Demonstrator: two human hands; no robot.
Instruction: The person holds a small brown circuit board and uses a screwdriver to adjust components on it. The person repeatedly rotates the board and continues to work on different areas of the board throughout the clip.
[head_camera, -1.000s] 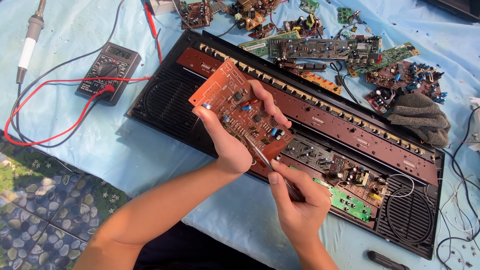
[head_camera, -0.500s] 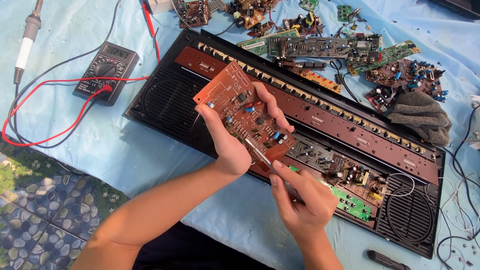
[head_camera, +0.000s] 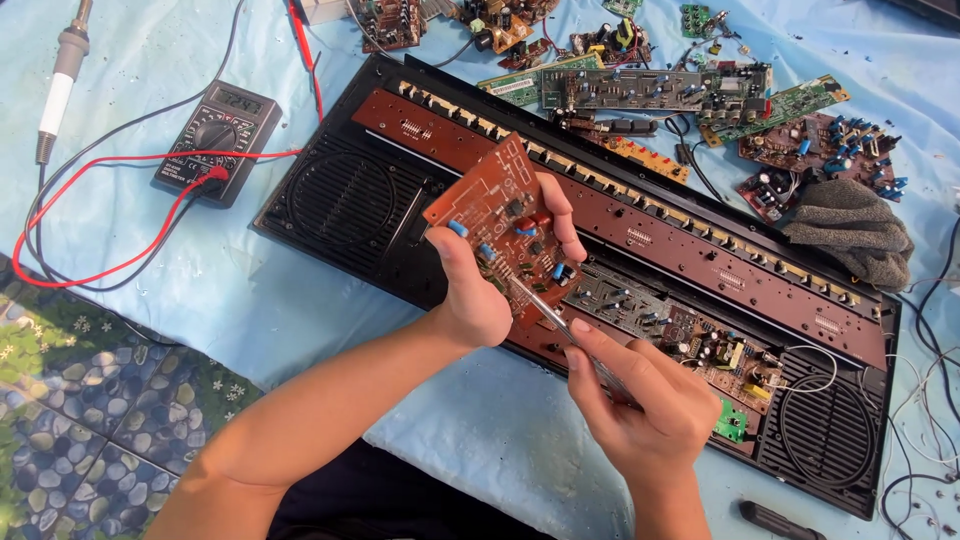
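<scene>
My left hand (head_camera: 478, 290) grips a brown circuit board (head_camera: 500, 205) studded with blue and dark parts, holding it tilted above the open black keyboard chassis (head_camera: 340, 205). My right hand (head_camera: 640, 405) pinches thin metal tweezers (head_camera: 545, 310) whose tip touches the lower edge of the board. Beneath both hands lies the long brown strip board (head_camera: 690, 250) of the chassis, with smaller boards (head_camera: 700, 345) to its right.
A black multimeter (head_camera: 218, 140) with red leads (head_camera: 100, 265) lies at the left, a soldering iron (head_camera: 58, 95) beyond it. Several loose circuit boards (head_camera: 700, 90) and a grey cloth (head_camera: 850, 230) lie at the back right. A dark tool handle (head_camera: 780, 520) rests bottom right.
The view has shifted slightly. My left hand has tilted the brown board a little, and my right hand has brought the tweezers' tip closer in on its lower edge.
</scene>
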